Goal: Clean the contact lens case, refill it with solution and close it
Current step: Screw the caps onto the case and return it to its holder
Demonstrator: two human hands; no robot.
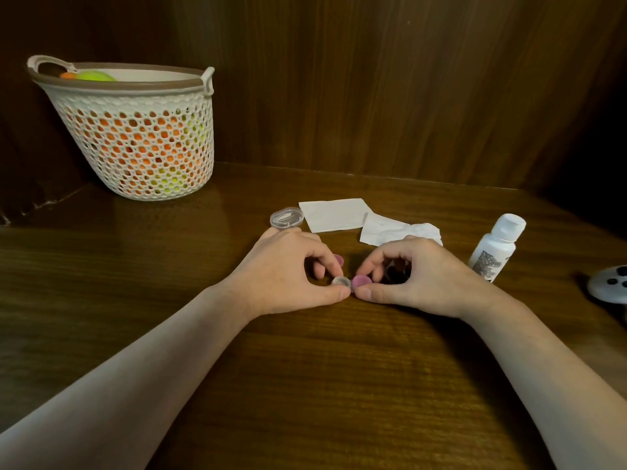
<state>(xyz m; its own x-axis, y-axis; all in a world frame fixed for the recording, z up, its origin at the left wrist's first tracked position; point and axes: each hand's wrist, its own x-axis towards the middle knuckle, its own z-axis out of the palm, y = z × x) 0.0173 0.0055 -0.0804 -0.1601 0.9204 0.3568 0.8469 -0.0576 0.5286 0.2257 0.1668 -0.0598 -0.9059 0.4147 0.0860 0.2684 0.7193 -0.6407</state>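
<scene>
You are at a dark wooden desk (pixel 339 368) set into a corner of wood-panelled wall. Take the lens case (pixel 342 282) as your landmark: it sits on the desk between your two hands, near the middle of the view.

Your left hand (pixel 288 269) is curled round the case, thumb and fingers pinching its clear, uncapped well. Your right hand (pixel 420 276) is curled too, thumb and forefinger pinching a pink cap (pixel 360 281) that touches the case on its right side. Whether that cap is screwed on or only resting there, you cannot tell. A second pink cap (pixel 338 260) shows just behind the case, partly hidden by your left fingers.

Behind the case and a little left lies a clear round lid (pixel 286 217). Behind the case lies a flat folded tissue (pixel 334 214), with a crumpled tissue (pixel 397 228) beside it to the right, partly covered by your right hand. To the right of the case, past your right hand, stands a white bottle (pixel 495 249), capped and leaning slightly. Farther right, at the frame's edge, is a white controller (pixel 609 283). Well behind and left of the case stands a white perforated basket (pixel 135 130) holding orange and yellow-green things.
</scene>
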